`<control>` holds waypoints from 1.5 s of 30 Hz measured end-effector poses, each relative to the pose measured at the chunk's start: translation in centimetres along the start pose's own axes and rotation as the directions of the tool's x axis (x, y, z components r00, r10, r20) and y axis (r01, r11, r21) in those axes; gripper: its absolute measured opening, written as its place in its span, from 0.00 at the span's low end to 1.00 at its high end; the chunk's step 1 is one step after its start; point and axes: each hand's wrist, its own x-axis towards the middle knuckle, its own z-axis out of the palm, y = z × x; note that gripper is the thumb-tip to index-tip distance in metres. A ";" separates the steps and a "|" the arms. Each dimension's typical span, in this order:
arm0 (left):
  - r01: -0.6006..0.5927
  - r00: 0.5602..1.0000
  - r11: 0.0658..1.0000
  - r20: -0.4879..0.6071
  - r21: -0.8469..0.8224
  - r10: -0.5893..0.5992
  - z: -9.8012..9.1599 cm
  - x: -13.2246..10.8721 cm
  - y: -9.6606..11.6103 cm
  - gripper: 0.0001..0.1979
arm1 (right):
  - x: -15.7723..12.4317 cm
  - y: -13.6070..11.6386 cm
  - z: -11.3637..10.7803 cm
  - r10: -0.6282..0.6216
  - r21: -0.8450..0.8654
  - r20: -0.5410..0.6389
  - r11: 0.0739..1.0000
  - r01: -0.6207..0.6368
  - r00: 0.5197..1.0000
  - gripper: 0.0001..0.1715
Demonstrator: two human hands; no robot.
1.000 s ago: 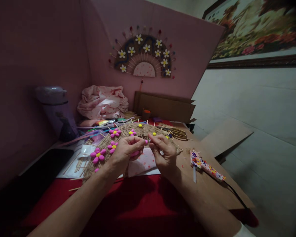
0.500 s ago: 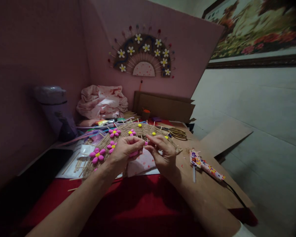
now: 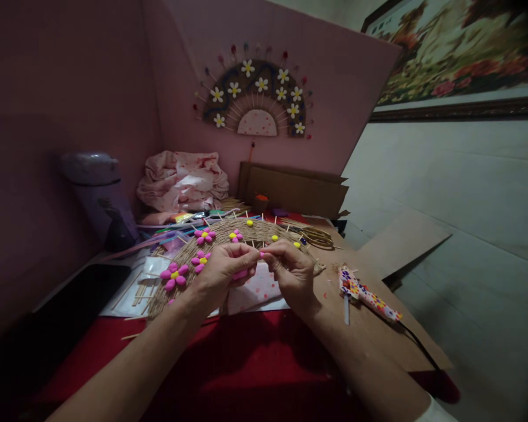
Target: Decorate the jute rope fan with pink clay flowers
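Observation:
Between the fingertips of both hands is a small piece of pink clay. My left hand pinches it from the left, with a larger pink lump partly hidden under its curled fingers. From the other side my right hand closes thumb and forefinger on the small piece. Below and behind the hands lies a twine-wrapped, fan-shaped arch with short sticks along its edge. Pink flowers with yellow centres sit on its left part; bare yellow dots are along its top and right.
A flower-patterned glue gun lies on cardboard at the right. Scissors rest behind the arch. A black phone-like slab and a purple bottle are at the left. Bundled pink cloth lies at the back; a finished fan hangs above.
My right fingertips have come in to the left and closed on the pink piece by my left fingertips. The arch and other things stay where they were.

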 end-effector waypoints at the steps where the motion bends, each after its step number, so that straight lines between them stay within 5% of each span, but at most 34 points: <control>1: -0.002 1.000 1.000 0.005 -0.002 0.002 0.0 0.0 0.0 0.16 | 0.0 0.0 0.1 0.019 0.017 0.007 1.000 -0.019 1.000 0.05; 5: -0.005 0.999 0.999 0.035 -0.032 0.006 0.2 -0.1 0.1 0.17 | 0.0 0.0 0.1 0.037 0.047 -0.010 0.998 -0.036 0.999 0.08; 12: -0.009 0.999 0.999 0.039 -0.037 0.010 0.0 0.0 -0.3 0.17 | -0.1 -0.3 0.1 -0.151 -0.106 -0.011 0.983 0.149 0.988 0.03; 20: -0.014 0.999 0.999 0.041 -0.041 0.016 0.0 -0.1 -0.2 0.16 | 0.0 -0.5 -0.2 -0.195 -0.131 -0.042 0.973 0.188 0.980 0.06; 39: 0.017 0.991 1.000 0.129 0.006 -0.018 -0.3 -0.1 -0.4 0.19 | 0.0 -0.5 0.0 -0.082 -0.026 0.006 0.996 0.082 0.997 0.03; 45: 0.019 0.997 1.000 0.081 0.008 -0.020 -0.1 -0.1 -0.4 0.20 | 0.0 -0.5 0.0 -0.082 0.009 0.060 0.997 0.082 0.995 0.04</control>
